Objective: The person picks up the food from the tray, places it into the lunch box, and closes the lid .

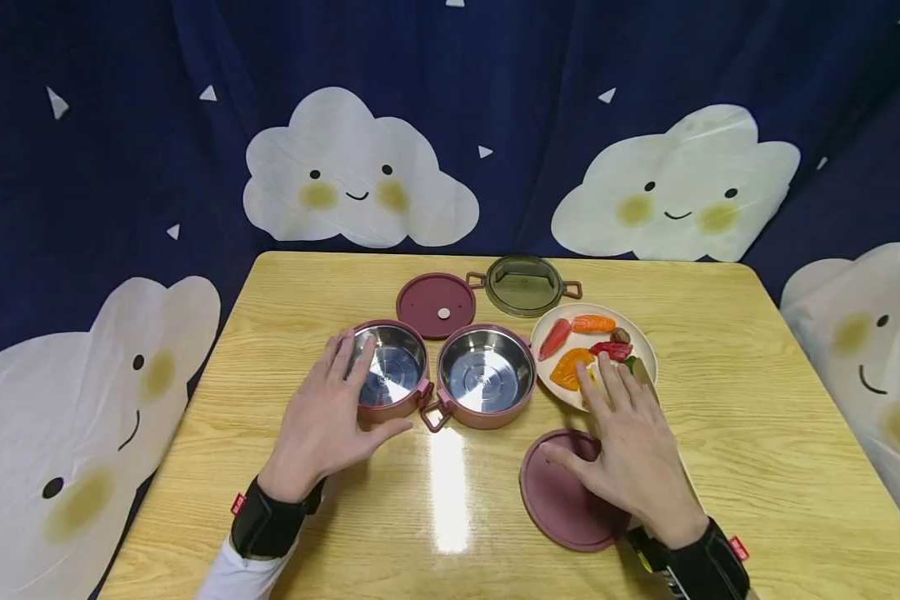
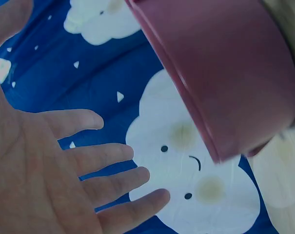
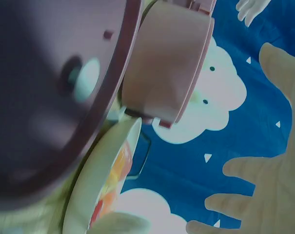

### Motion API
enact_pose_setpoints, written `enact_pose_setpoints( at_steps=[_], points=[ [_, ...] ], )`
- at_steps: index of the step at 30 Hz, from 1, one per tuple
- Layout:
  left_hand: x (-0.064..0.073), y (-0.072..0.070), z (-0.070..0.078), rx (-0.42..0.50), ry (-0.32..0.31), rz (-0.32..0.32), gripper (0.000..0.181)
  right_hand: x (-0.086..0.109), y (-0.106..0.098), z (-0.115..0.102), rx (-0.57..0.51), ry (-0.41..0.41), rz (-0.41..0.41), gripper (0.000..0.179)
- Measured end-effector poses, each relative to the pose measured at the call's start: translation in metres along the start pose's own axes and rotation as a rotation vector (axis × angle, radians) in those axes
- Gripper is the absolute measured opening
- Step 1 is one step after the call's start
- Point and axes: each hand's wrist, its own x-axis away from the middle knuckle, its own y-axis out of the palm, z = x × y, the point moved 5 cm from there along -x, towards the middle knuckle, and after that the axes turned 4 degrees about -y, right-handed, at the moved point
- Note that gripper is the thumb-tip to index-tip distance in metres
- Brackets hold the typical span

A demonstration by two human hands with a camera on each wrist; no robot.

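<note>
My left hand [image 1: 330, 417], fingers spread, hovers at the near left side of a pink pot [image 1: 393, 411]. In the left wrist view the palm stands apart from that pot's wall [image 2: 235, 78]. A second pink pot [image 1: 487, 419] stands just right of it; both have shiny steel insides. My right hand [image 1: 630, 450] is spread over a maroon lid [image 1: 562, 500] and the near edge of a cream plate [image 1: 641, 333], covering part of both. Nothing is in its grasp. On the plate lie an orange pepper [image 1: 570, 367], a red pepper-like piece [image 1: 554, 338] and a carrot-like piece [image 1: 594, 323].
Behind the pots lies another maroon lid [image 1: 431, 300] with a small white disc on it. A glass lid [image 1: 523, 287] with two side handles sits beside it, near the table's back edge. A dark blue cloth [image 1: 517, 100] with clouds hangs behind the wooden table [image 1: 330, 283].
</note>
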Motion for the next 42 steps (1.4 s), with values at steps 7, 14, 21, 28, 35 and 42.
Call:
enact_pose_setpoints(
  at_steps=[7,14,21,28,35,42],
  points=[
    [-0.015,-0.009,-0.027,0.091,-0.06,0.009,0.109,0.007,-0.009,0.022,0.026,0.072,-0.008,0.115],
    [-0.03,-0.011,-0.049,0.174,-0.109,0.054,0.09,0.019,-0.015,0.045,0.017,0.16,-0.055,0.114],
    [-0.037,-0.006,-0.063,0.224,-0.14,0.081,0.057,0.032,-0.017,0.067,-0.04,0.248,-0.115,0.113],
    [-0.042,0.003,-0.073,0.292,-0.192,0.025,0.051,0.044,-0.015,0.081,-0.045,0.266,-0.106,0.113],
    [-0.044,0.011,-0.076,0.315,-0.193,0.007,0.045,0.055,-0.008,0.089,-0.039,0.307,-0.149,0.111],
    [-0.046,0.015,-0.075,0.34,-0.217,0.024,0.036,0.067,-0.002,0.09,-0.034,0.348,-0.152,0.104]
  ],
)
